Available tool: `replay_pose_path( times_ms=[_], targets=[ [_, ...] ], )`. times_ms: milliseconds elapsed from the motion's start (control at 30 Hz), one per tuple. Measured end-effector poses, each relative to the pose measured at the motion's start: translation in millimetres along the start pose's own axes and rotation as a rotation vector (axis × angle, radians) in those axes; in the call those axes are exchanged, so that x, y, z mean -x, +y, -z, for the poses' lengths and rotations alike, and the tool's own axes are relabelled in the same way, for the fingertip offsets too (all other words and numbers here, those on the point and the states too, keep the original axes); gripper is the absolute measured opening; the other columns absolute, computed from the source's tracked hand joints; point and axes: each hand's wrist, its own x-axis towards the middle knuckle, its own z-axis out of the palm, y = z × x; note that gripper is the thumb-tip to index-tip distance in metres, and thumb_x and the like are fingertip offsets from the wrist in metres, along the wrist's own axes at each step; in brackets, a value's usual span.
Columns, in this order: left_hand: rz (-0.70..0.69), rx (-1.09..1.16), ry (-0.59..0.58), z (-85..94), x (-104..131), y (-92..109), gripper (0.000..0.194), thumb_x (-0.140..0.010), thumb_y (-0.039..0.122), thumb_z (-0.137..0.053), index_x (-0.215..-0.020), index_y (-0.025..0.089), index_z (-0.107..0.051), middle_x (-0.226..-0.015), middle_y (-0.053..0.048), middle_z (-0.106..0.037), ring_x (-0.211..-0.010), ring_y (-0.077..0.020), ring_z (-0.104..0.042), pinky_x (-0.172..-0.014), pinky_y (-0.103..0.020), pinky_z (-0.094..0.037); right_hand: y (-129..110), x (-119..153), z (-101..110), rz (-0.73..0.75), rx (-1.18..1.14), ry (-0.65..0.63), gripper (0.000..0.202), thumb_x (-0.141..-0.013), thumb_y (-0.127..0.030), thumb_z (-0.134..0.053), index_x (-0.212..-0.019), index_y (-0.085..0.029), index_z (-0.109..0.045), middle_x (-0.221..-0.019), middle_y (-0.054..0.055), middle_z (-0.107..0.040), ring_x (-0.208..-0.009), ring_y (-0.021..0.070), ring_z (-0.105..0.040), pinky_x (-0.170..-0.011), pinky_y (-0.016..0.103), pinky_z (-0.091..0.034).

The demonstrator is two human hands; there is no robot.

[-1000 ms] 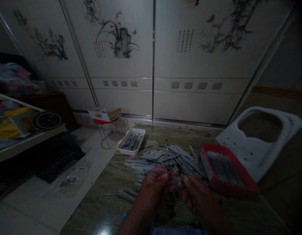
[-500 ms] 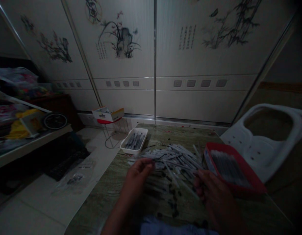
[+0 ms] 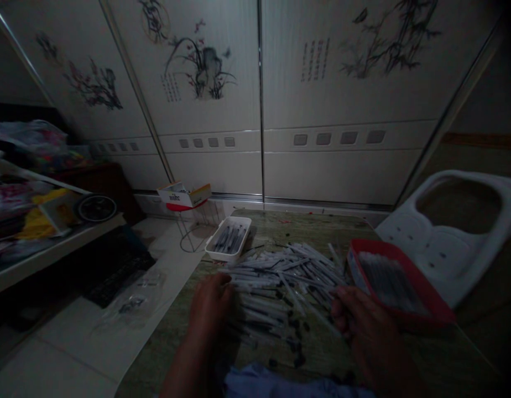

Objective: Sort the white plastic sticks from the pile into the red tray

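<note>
A loose heap of translucent pen tubes (image 3: 297, 265) lies across the middle of the table, with a second group of tubes (image 3: 264, 315) nearer my body. My left hand (image 3: 211, 301) is at the left end of these tubes, fingers curled; what it holds, if anything, is too dark to tell. On the right, my right hand (image 3: 355, 312) is closed in a pinch beside the heap, and the thing between its fingers cannot be made out. Small black caps (image 3: 297, 331) are scattered between my hands. A red tray (image 3: 436, 301) of tubes stands beyond my right hand.
A white basket (image 3: 222, 256) with dark pens stands at the table's back left. Behind the red tray is a white plastic chair (image 3: 429, 249). A box (image 3: 184, 196) rests on a red stool at the back left. A cluttered shelf (image 3: 56, 241) stands far left.
My left hand has moved left and slightly down, away from the heap's middle, uncovering more tubes. My right hand stays nearly in place, still pinched. The view has shifted slightly.
</note>
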Motion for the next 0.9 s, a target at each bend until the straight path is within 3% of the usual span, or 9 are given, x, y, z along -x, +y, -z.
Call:
replay_pose_path(
  times_ms=[300, 533, 700, 900],
  targets=[
    [-0.262, -0.113, -0.108, -5.1, 11.1, 27.8, 0.044, -0.086, 0.012, -0.051, -0.121, 0.032, -0.07, -0.137, -0.007, -0.06, -0.127, -0.0307, -0.047, -0.102, -0.046, -0.037, -2.4, 3.3, -3.3, -0.008, 0.004, -0.008, 0.033, -0.089, -0.054, -0.063, -0.083, -0.022, -0.064, -0.071, 0.0, -0.061, -0.058, 0.013, -0.047, -0.05, 0.025, -0.036],
    [-0.27, -0.072, -0.098, -7.2, 8.3, 28.6, 0.032, -0.082, 0.01, -0.056, -0.105, 0.026, -0.072, -0.125, -0.007, -0.066, -0.122, -0.0307, -0.047, -0.102, -0.045, -0.037, -3.1, 3.9, -4.9, -0.001, 0.009, -0.031, 0.033, -0.09, -0.055, -0.06, -0.084, -0.023, -0.062, -0.071, -0.001, -0.06, -0.058, 0.0138, -0.047, -0.051, 0.026, -0.036],
    [-0.28, 0.106, -0.077, -7.6, 9.1, 31.1, 0.025, -0.082, 0.01, -0.056, -0.099, 0.025, -0.067, -0.114, -0.007, -0.066, -0.115, -0.0284, -0.052, -0.1, -0.042, -0.04, -8.7, 6.2, -6.6, 0.018, 0.104, -0.018, 0.038, -0.09, -0.058, -0.058, -0.078, -0.022, -0.059, -0.067, -0.001, -0.058, -0.055, 0.0133, -0.046, -0.049, 0.025, -0.033],
    [-0.203, 0.542, -0.132, -11.7, 17.4, 42.5, 0.017, -0.088, 0.023, -0.057, -0.102, 0.025, -0.066, -0.108, -0.007, -0.068, -0.105, -0.0248, -0.061, -0.092, -0.036, -0.045, -15.8, 9.6, -10.7, 0.062, 0.337, -0.011, 0.041, -0.086, -0.062, -0.057, -0.072, -0.023, -0.057, -0.062, -0.002, -0.055, -0.054, 0.0146, -0.046, -0.05, 0.027, -0.035]
  ],
)
